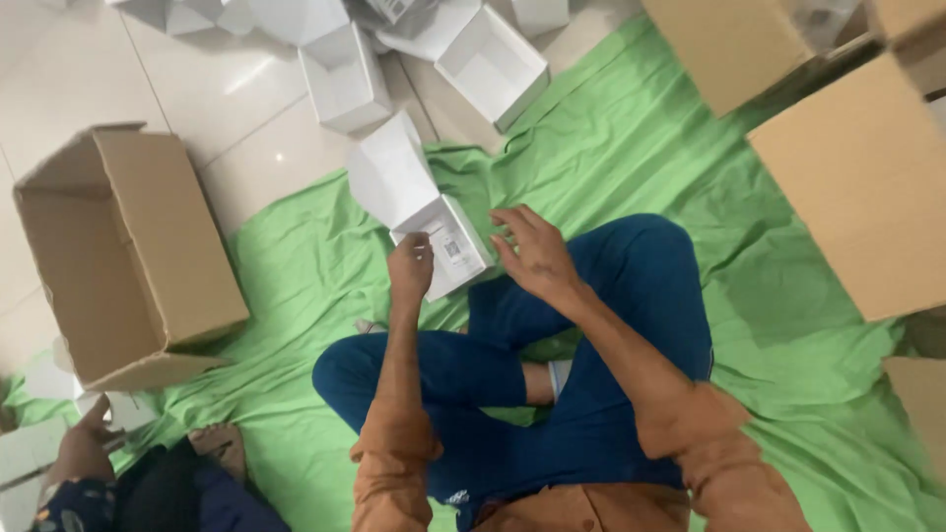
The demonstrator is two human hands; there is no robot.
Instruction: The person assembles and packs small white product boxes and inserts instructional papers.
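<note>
1. I hold one small white carton (426, 217) in front of my crossed legs, above the green cloth (631, 148) spread on the floor.
2. My left hand (410, 266) has its grip clenched on the carton's lower near corner, fingers curled round the edge.
3. My right hand (532, 251) is released: fingers spread and loose, just beside the carton's right edge. I cannot tell whether the fingertips touch it.
4. The carton's long axis runs from its near right end, by my hands, up and away to the left. Its opened flap stands up at the far left end; the face with a small printed label turns towards me.
5. Past the cloth's far edge, on the tiled floor (207, 99), lie more white cartons (414, 49). I count at least five, some cut off by the frame.
6. One open brown cardboard box (128, 256) lies on its side at the cloth's left edge.
7. More brown boxes (867, 187), at least three, crowd the far right corner.
8. Another person's hand (84, 443) rests at the near left corner.
</note>
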